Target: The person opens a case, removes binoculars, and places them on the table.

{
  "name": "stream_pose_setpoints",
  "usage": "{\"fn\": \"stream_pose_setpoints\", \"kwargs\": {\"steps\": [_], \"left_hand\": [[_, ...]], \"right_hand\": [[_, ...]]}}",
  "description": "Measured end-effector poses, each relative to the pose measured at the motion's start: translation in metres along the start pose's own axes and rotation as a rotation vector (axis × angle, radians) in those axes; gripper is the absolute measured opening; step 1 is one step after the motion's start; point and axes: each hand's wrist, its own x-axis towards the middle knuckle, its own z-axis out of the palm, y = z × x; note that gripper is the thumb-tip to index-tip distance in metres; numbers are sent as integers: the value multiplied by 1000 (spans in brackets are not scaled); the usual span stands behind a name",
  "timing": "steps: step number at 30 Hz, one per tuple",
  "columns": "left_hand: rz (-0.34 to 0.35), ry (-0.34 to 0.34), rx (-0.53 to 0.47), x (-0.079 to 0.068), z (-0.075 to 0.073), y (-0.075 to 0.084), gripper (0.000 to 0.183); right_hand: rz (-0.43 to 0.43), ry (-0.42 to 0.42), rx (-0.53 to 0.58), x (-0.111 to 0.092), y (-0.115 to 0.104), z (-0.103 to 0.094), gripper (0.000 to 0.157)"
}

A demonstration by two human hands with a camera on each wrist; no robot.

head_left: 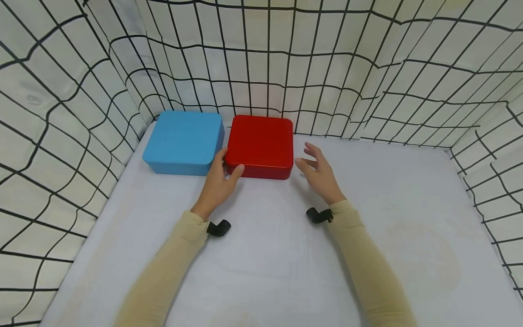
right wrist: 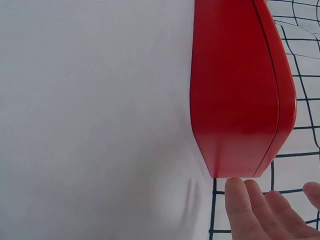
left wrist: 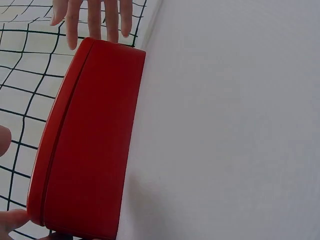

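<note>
A red lidded box (head_left: 261, 141) lies flat on the white table, close to the grid-lined back wall. My left hand (head_left: 216, 186) is at its front left corner, the fingers along its left side and the thumb by the front edge. In the left wrist view a fingertip (left wrist: 14, 218) meets the box's corner. Just off the box's right side, my right hand (head_left: 321, 176) holds nothing, its fingers loosely extended. The right wrist view shows those fingers (right wrist: 240, 205) beside the end of the box; whether they touch is hard to tell.
A light blue box (head_left: 185, 138) of similar size lies left of the red one, with a narrow gap between them. White walls with black grid lines (head_left: 269, 68) rise behind and on both sides of the white table (head_left: 269, 263).
</note>
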Motion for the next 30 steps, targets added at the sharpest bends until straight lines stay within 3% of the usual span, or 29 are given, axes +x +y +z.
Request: {"fn": "stream_pose_setpoints", "kwargs": {"steps": [8,16,30], "left_hand": [[-47,-18,-6,5,1,1,85],[-53,31,15,11,8,0,84],[-77,83,-35,9,11,-1,77]], "right_hand": [[7,-21,59,8,1,7,73],[32,-32,92,18,0,15,75],[6,7,115,22,1,20,57]]}}
